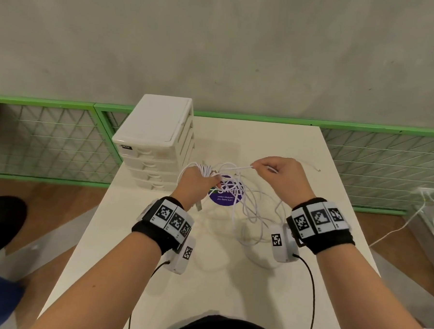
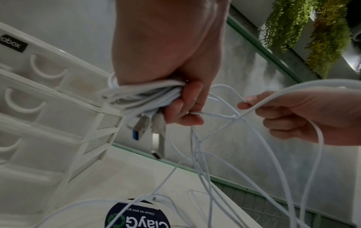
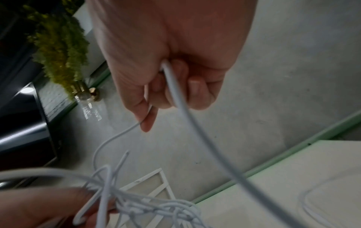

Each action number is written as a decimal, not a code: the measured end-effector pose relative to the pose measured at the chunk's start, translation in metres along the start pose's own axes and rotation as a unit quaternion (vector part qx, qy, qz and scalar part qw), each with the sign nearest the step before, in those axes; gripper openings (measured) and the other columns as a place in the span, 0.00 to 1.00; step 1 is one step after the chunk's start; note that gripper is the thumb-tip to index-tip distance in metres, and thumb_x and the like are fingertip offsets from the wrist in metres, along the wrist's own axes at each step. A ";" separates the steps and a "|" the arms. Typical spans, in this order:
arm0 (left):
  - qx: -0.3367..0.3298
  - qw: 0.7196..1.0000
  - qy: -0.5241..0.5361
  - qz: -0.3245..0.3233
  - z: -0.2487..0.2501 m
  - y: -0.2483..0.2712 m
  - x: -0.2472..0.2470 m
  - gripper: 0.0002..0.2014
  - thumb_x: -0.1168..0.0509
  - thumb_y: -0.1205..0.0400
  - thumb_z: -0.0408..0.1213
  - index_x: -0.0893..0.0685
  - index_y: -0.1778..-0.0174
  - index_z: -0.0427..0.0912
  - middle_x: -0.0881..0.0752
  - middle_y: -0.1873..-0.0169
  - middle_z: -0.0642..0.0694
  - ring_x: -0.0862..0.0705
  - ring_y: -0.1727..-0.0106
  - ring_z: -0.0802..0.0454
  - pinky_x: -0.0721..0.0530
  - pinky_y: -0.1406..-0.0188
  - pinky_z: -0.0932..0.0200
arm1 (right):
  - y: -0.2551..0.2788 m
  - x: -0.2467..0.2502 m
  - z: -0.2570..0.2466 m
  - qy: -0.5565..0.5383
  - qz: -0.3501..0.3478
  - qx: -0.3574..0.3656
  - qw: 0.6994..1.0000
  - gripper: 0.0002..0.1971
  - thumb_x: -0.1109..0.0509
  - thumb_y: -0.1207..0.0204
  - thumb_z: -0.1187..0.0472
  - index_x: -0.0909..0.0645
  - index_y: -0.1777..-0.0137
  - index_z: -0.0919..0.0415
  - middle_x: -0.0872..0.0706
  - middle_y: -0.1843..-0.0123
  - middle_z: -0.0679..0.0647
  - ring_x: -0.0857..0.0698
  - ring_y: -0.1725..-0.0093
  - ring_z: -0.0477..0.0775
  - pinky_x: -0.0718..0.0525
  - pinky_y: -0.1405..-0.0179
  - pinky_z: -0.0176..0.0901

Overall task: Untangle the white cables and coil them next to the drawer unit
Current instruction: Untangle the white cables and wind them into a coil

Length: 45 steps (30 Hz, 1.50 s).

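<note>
White bench, drawer unit rear-left. Left hand clenches coiled white cables; right hand pinches one strand. Feed slack slowly; knot probably near sticker.

White cables – tangled loops beside drawer unit

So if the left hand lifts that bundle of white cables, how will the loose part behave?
Probably floppy: the loose strands sag in slack loops onto the table. Likely to snag, since strands cross each other below the left hand and its bundle. Light too, I'd guess: the right hand holds one strand up with a fingertip pinch.
</note>
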<state>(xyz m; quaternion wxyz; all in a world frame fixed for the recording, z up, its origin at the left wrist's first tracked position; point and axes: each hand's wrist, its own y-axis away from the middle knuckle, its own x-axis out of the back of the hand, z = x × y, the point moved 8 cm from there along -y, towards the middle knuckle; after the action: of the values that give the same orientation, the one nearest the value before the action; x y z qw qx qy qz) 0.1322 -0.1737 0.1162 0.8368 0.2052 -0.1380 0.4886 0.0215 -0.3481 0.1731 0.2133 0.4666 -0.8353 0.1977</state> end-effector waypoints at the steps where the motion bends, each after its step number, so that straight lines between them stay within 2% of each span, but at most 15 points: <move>1: -0.003 1.000 -0.010 0.005 0.002 -0.001 0.001 0.18 0.30 0.23 0.40 0.14 0.65 0.24 0.34 0.86 0.48 0.37 0.87 0.56 0.38 0.81 0.63 | -0.001 -0.002 -0.002 0.033 0.000 0.005 0.999 0.06 0.29 0.25 0.57 0.10 0.55 0.54 0.09 0.54 0.47 0.13 0.50 0.47 0.17 0.44 0.45; 3: -0.008 1.000 -0.024 0.011 0.006 -0.003 0.006 0.20 0.30 0.21 0.43 0.14 0.64 0.24 0.32 0.86 0.46 0.36 0.89 0.55 0.38 0.84 0.65 | -0.002 0.006 -0.006 0.112 0.031 0.004 0.993 0.08 0.31 0.26 0.54 0.11 0.55 0.52 0.09 0.54 0.48 0.13 0.53 0.49 0.16 0.48 0.46; 7: -0.018 0.999 0.016 -0.023 0.009 -0.002 0.016 0.16 0.32 0.19 0.43 0.14 0.70 0.37 0.31 0.83 0.42 0.35 0.88 0.52 0.36 0.82 0.61 | -0.003 0.036 -0.003 0.181 0.087 -0.023 0.979 0.08 0.32 0.26 0.54 0.12 0.55 0.52 0.16 0.66 0.48 0.18 0.62 0.51 0.22 0.61 0.40; 12: -0.003 0.999 0.000 -0.038 0.010 0.000 0.009 0.18 0.30 0.21 0.48 0.20 0.66 0.35 0.28 0.78 0.37 0.31 0.89 0.49 0.36 0.82 0.61 | -0.003 0.027 -0.008 0.126 0.083 -0.011 0.989 0.07 0.27 0.28 0.47 0.12 0.60 0.48 0.18 0.70 0.43 0.22 0.66 0.46 0.25 0.62 0.40; 16: -0.003 0.999 -0.007 -0.035 0.012 0.000 0.010 0.19 0.30 0.21 0.48 0.23 0.68 0.36 0.28 0.78 0.38 0.31 0.88 0.50 0.35 0.82 0.61 | -0.004 0.017 -0.019 0.110 0.074 0.020 0.991 0.05 0.27 0.28 0.51 0.13 0.60 0.51 0.27 0.77 0.39 0.26 0.72 0.40 0.29 0.64 0.39; 20: -0.011 0.999 0.052 -0.004 0.019 -0.002 0.026 0.16 0.30 0.21 0.45 0.19 0.66 0.35 0.27 0.84 0.45 0.34 0.86 0.53 0.34 0.83 0.62 | -0.006 0.019 -0.015 0.088 0.068 0.021 0.994 0.04 0.26 0.30 0.57 0.16 0.65 0.54 0.26 0.77 0.39 0.28 0.75 0.39 0.30 0.66 0.38; 24: -0.035 0.999 0.030 -0.028 0.030 -0.001 0.020 0.15 0.30 0.21 0.44 0.15 0.68 0.37 0.27 0.84 0.44 0.32 0.84 0.51 0.34 0.80 0.60 | -0.005 -0.007 -0.021 0.046 0.016 0.043 0.998 0.04 0.27 0.30 0.56 0.15 0.65 0.53 0.12 0.66 0.44 0.17 0.63 0.43 0.18 0.59 0.44; 28: -0.039 0.997 0.035 -0.061 0.032 0.004 0.010 0.16 0.30 0.21 0.45 0.12 0.60 0.32 0.28 0.85 0.46 0.32 0.85 0.53 0.33 0.79 0.59 | -0.007 -0.014 -0.022 -0.013 0.016 0.027 0.999 0.04 0.27 0.28 0.55 0.14 0.63 0.52 0.10 0.59 0.47 0.14 0.57 0.48 0.15 0.48 0.50; 30: -0.038 0.997 0.019 -0.061 0.028 0.006 0.009 0.20 0.28 0.22 0.46 0.16 0.66 0.30 0.27 0.84 0.43 0.30 0.87 0.52 0.32 0.82 0.60 | -0.009 -0.010 -0.021 -0.051 0.018 0.015 0.998 0.05 0.27 0.27 0.55 0.14 0.63 0.51 0.10 0.58 0.49 0.14 0.54 0.54 0.16 0.46 0.52; 32: -0.056 0.997 0.000 -0.052 0.025 0.009 0.011 0.20 0.26 0.24 0.45 0.22 0.73 0.35 0.26 0.83 0.41 0.30 0.87 0.51 0.31 0.84 0.61 | -0.010 -0.005 -0.020 -0.065 0.026 0.008 0.997 0.05 0.27 0.26 0.55 0.14 0.63 0.50 0.10 0.57 0.52 0.15 0.54 0.58 0.16 0.46 0.54; 35: -0.100 0.993 0.025 -0.064 0.025 0.016 0.010 0.08 0.23 0.26 0.37 0.13 0.63 0.36 0.16 0.78 0.48 0.23 0.83 0.56 0.26 0.86 0.61 | -0.012 0.001 -0.017 -0.087 0.038 0.001 0.995 0.05 0.28 0.26 0.56 0.13 0.62 0.53 0.10 0.57 0.49 0.15 0.53 0.57 0.18 0.47 0.48; 37: -0.105 0.993 0.022 -0.058 0.018 0.016 0.011 0.12 0.19 0.31 0.38 0.12 0.58 0.36 0.11 0.69 0.46 0.19 0.77 0.56 0.21 0.83 0.55 | -0.012 0.005 -0.016 -0.098 0.046 -0.001 0.994 0.05 0.28 0.25 0.57 0.13 0.61 0.55 0.11 0.59 0.47 0.15 0.57 0.48 0.19 0.53 0.35; 39: -0.098 0.994 0.004 -0.045 0.012 0.013 0.010 0.18 0.17 0.36 0.39 0.13 0.55 0.38 0.14 0.75 0.53 0.21 0.77 0.57 0.22 0.82 0.57 | -0.011 0.006 -0.017 -0.117 0.049 -0.003 0.992 0.05 0.28 0.25 0.59 0.13 0.60 0.58 0.13 0.64 0.43 0.18 0.66 0.35 0.25 0.64 0.22; 42: -0.098 0.994 0.000 -0.050 0.009 0.012 0.002 0.19 0.17 0.35 0.35 0.14 0.53 0.37 0.16 0.74 0.57 0.22 0.79 0.66 0.25 0.83 0.70 | -0.011 0.005 -0.016 -0.140 0.051 -0.012 0.989 0.06 0.28 0.24 0.60 0.13 0.58 0.61 0.17 0.72 0.37 0.22 0.75 0.32 0.29 0.74 0.20; 45: -0.120 0.992 0.004 -0.037 0.014 0.009 0.003 0.09 0.21 0.28 0.36 0.14 0.62 0.36 0.14 0.72 0.51 0.21 0.78 0.67 0.26 0.81 0.72 | -0.011 0.002 -0.017 -0.124 0.045 -0.004 0.991 0.05 0.27 0.25 0.59 0.13 0.60 0.59 0.14 0.66 0.46 0.21 0.71 0.36 0.27 0.69 0.24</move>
<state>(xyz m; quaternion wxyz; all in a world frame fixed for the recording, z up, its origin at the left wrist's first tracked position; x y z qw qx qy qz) 0.1255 -0.1744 0.1318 0.8733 0.1060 -0.1848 0.4382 0.0328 -0.3454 0.1900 0.1009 0.4489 -0.8760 0.1449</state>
